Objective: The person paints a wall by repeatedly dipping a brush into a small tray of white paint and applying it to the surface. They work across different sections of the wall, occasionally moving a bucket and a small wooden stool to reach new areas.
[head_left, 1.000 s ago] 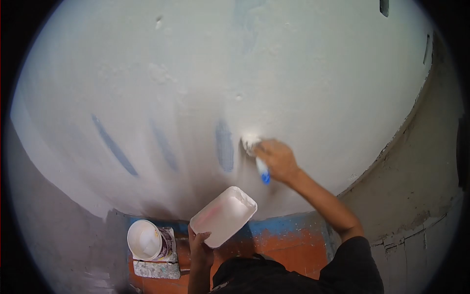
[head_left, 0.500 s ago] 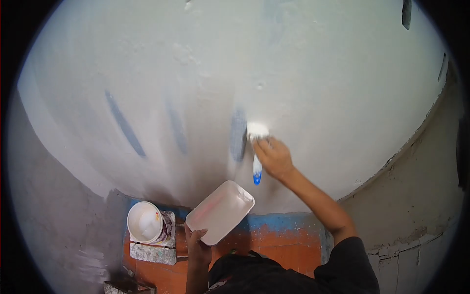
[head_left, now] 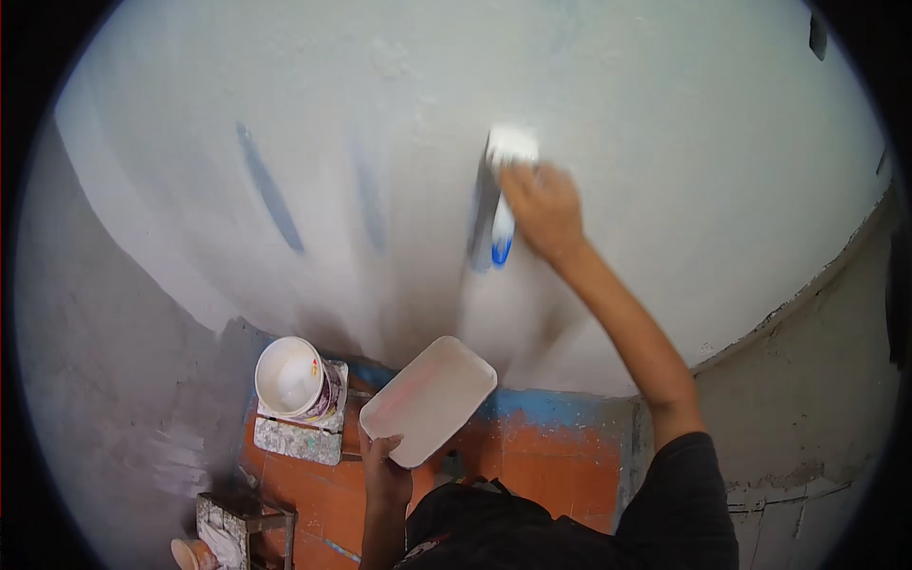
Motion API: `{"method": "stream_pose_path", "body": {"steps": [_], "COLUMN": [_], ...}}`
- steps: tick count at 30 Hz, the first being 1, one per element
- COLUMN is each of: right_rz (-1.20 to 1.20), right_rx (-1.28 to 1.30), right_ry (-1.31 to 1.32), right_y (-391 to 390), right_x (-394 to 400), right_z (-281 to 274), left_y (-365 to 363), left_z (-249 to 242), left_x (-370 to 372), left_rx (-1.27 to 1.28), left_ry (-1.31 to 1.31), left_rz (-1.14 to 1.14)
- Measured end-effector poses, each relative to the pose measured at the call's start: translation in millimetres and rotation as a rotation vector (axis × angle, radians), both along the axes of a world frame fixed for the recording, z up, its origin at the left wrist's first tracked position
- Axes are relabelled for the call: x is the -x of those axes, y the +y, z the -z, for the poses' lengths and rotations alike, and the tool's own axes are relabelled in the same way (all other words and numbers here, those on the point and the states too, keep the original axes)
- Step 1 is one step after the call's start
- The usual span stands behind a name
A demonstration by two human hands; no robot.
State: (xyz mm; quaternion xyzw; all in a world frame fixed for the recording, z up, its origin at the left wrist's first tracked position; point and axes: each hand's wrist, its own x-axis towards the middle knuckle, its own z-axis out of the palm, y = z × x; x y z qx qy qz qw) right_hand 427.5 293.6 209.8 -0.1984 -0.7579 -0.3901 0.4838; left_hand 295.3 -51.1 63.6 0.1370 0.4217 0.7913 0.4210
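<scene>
My right hand [head_left: 543, 204] grips a paintbrush [head_left: 503, 233] with a white and blue handle, its white-coated bristles against the pale wall [head_left: 646, 123]. A grey-blue streak shows on the wall just left of the brush, partly in shadow. Low in front of me, my left hand [head_left: 385, 470] holds a shallow white tray [head_left: 432, 399] by its near edge, thumb over the rim. The tray is tilted and has a faint pinkish smear on its inner face.
A white bucket [head_left: 288, 378] with white paint inside stands on a paint-spattered stool [head_left: 299, 442] at the left. Below it is a second stool [head_left: 223, 522] with a small orange-brown pot [head_left: 193, 554] beside it. The orange floor [head_left: 551, 465] meets a blue strip [head_left: 541, 407] along the wall.
My right hand and the brush have moved up the wall. The view has shifted too, bringing more of the lower stool and the small pot into sight. My left hand still holds the tray.
</scene>
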Motion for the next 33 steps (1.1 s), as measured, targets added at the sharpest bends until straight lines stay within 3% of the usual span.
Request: {"method": "stream_pose_path", "body": {"steps": [3, 6, 8, 12, 15, 17, 22, 25, 28, 33], "right_rz": [-0.020, -0.094, -0.142, -0.178, -0.106, -0.029, 0.139, 0.051, -0.047, -0.003], "right_rx": [0.135, 0.294, 0.338, 0.334, 0.221, 0.096, 0.223, 0.364, 0.360, 0.131], "right_ry": [-0.119, -0.136, -0.078, 0.139, 0.231, 0.196, -0.050, -0.089, -0.002, 0.276], "right_y": [-7, -16, -11, -8, -13, -11, -9, -30, -21, -31], "right_x": [11, 13, 6, -10, -2, 8, 30, 31, 20, 26], "right_z": [103, 127, 86, -46, -74, -39, 170, 194, 158, -3], "left_y": [-17, -33, -38, -38, -33, -34, -32, -34, -27, -27], "left_z": [-1, 1, -6, -3, -7, -7, -11, -10, -12, -6], "left_x": [-3, 2, 5, 21, 36, 52, 89, 107, 119, 130], "left_rx": [0.062, 0.126, 0.140, 0.111, 0.077, 0.089, 0.117, 0.129, 0.130, 0.167], "left_ry": [0.021, 0.060, 0.062, 0.051, 0.017, 0.008, 0.018, 0.031, 0.036, 0.019], "left_rz": [-0.017, -0.012, 0.010, 0.006, 0.002, 0.021, 0.059, 0.094, 0.122, 0.171]}}
